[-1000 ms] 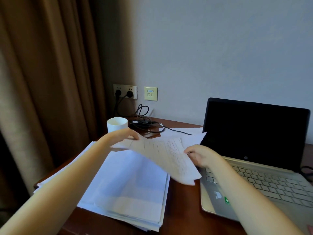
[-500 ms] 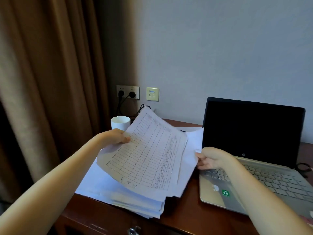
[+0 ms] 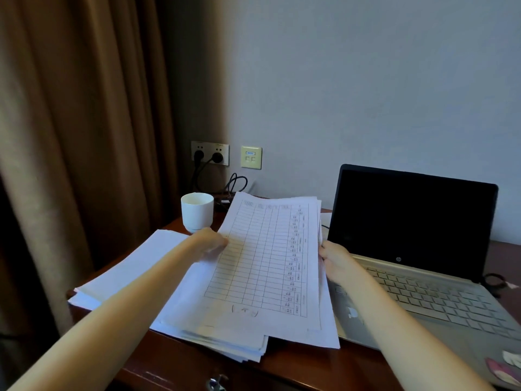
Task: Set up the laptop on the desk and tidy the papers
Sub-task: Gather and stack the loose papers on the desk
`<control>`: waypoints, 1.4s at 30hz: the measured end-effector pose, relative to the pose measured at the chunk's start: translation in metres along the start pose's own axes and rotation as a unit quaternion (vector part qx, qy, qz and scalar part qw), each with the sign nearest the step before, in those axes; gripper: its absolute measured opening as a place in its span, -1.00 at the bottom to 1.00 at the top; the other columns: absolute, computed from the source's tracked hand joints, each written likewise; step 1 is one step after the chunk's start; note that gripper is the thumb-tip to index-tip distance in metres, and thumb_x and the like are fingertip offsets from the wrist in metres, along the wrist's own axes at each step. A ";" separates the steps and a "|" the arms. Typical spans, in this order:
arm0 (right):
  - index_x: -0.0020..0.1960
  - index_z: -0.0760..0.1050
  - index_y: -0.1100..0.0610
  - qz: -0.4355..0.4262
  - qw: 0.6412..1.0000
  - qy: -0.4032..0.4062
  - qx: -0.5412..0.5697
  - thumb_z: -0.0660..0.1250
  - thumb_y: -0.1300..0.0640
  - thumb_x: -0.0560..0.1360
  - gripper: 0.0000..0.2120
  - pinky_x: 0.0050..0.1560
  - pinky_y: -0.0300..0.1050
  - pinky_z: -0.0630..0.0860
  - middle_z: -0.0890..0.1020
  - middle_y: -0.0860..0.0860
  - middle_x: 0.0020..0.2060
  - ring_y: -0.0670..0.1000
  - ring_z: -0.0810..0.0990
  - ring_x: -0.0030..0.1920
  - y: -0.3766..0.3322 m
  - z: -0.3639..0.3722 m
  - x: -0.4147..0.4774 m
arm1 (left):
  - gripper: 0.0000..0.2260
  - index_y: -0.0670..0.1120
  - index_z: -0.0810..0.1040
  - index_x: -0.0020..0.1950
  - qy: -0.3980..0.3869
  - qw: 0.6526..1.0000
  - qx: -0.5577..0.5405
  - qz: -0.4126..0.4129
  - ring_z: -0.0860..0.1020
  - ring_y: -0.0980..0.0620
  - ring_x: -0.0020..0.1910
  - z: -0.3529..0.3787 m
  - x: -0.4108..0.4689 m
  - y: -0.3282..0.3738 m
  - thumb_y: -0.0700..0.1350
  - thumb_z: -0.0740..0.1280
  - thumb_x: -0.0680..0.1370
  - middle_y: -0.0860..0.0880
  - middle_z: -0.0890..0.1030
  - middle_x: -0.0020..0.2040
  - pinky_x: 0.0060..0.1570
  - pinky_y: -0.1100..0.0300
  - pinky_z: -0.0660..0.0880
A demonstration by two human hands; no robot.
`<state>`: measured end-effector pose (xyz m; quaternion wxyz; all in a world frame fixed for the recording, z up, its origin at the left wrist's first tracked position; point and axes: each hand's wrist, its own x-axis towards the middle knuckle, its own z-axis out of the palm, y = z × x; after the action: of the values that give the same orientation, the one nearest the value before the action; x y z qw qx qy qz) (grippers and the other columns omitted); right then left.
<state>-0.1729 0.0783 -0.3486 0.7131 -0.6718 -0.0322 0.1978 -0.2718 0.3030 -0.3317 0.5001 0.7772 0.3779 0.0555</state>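
**White sheets gripped at both edges above the desk pile**

White paper fills the middle of what we see: a sheaf of papers [image 3: 267, 263] whose top sheet carries a printed, ruled table. It is held between the two hands, tilted so that its far end stands higher than its near end. The left hand [image 3: 208, 244] meets the sheaf at its left edge, about halfway along. The thumb lies on top of the top sheet and the other fingers are under the paper, where we cannot see them, so we read a pinch on that edge. The right hand [image 3: 335, 261] is at the opposite edge, its fingers curled close together and closed on the paper's margin.

The sheaf's near end comes down onto a wider pile of loose sheets [image 3: 135, 266] spread over the left part of the wooden desk [image 3: 296, 365]. We cannot tell just where the held sheets end and the lying ones begin. The sheaf's near right corner overlaps the laptop's left front corner.

We see the laptop [image 3: 408, 221] open on the right side of the desk, its screen dark and its pale keyboard deck facing us, just beside the right hand. A white cup [image 3: 196, 211] stands upright just behind the left hand. On the wall behind it, a socket plate [image 3: 210, 152] holds two black plugs, and black cables [image 3: 235, 183] loop down near the desk's back edge. A brown curtain [image 3: 70, 136] hangs at the left.
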 end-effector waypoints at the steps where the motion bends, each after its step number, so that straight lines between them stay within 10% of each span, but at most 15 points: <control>1: -0.05 0.50 0.33 -0.010 1.000 0.002 0.003 0.11 0.40 0.58 -0.80 -0.18 -0.12 0.48 0.56 0.12 -0.24 0.04 0.53 -0.24 0.000 0.003 0.001 | -0.64 -0.25 0.35 0.33 -0.002 1.000 -0.026 0.004 0.41 -0.10 0.14 0.001 -0.004 0.001 -0.16 0.28 0.58 -0.18 0.44 0.21 0.25 0.09 0.36; 6: -0.20 0.52 0.16 -0.032 0.989 0.024 0.144 0.17 0.02 0.61 -0.68 -0.38 -0.17 0.43 0.59 0.04 -0.40 0.02 0.54 -0.37 -0.007 0.014 -0.007 | -0.88 -0.20 0.38 -0.14 0.016 0.989 -0.144 0.040 0.42 -0.04 -0.08 0.004 -0.021 0.007 -0.25 0.28 0.57 -0.11 0.46 -0.13 -0.02 0.14 0.37; 10: 0.22 0.46 0.26 -0.137 0.989 -0.004 0.047 0.19 0.16 0.60 -0.74 -0.06 -0.06 0.53 0.58 0.15 0.05 0.10 0.56 0.01 -0.018 0.022 -0.014 | -0.85 -0.16 0.43 0.10 0.094 0.962 -0.204 0.158 0.54 -0.07 -0.07 -0.008 -0.024 0.016 -0.24 0.30 0.54 -0.14 0.57 0.05 -0.15 0.14 0.51; 21: 0.17 0.38 0.16 -0.278 0.959 -0.012 0.052 0.17 0.16 0.60 -0.83 -0.01 -0.22 0.55 0.56 0.03 0.00 -0.02 0.57 -0.01 -0.045 0.050 -0.034 | -0.76 -0.09 0.39 0.16 0.138 0.896 -0.261 0.332 0.52 0.19 -0.19 -0.040 -0.050 0.026 -0.11 0.33 0.54 0.06 0.54 -0.06 -0.39 0.44 0.44; 28: 0.34 0.32 0.02 -0.249 0.966 -0.030 0.057 0.18 0.00 0.58 -0.66 0.42 0.08 0.27 0.46 -0.02 0.31 0.03 0.40 0.36 -0.020 0.057 -0.029 | -0.79 -0.01 0.47 0.12 0.068 0.911 -0.215 0.346 0.56 0.15 -0.04 -0.036 -0.050 0.015 -0.10 0.37 0.51 0.08 0.59 -0.02 -0.06 0.33 0.48; 37: 0.13 0.46 0.30 -0.215 0.968 -0.004 -0.134 0.08 0.25 0.62 -0.77 -0.06 -0.18 0.42 0.57 0.17 0.07 0.04 0.47 0.04 -0.010 0.044 -0.023 | -0.73 -0.14 0.43 0.25 0.121 0.900 -0.325 0.263 0.55 0.01 -0.06 -0.040 -0.056 0.015 -0.26 0.27 0.56 0.02 0.58 -0.04 -0.20 0.23 0.51; 42: 0.14 0.51 0.29 -0.206 0.945 0.041 -0.253 0.07 0.27 0.59 -0.73 -0.10 -0.15 0.40 0.59 0.25 0.11 0.15 0.54 0.00 -0.021 0.043 -0.021 | -0.42 -0.10 0.17 0.48 0.241 0.900 -0.252 0.261 0.42 -0.01 0.21 -0.049 -0.058 0.011 -0.40 0.24 0.51 -0.07 0.35 0.36 0.20 0.06 0.46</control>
<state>-0.2009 0.1113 -0.3196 0.5458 -0.8162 -0.1896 0.0046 -0.3299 0.2991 -0.2817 0.5402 0.6590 0.2442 0.4629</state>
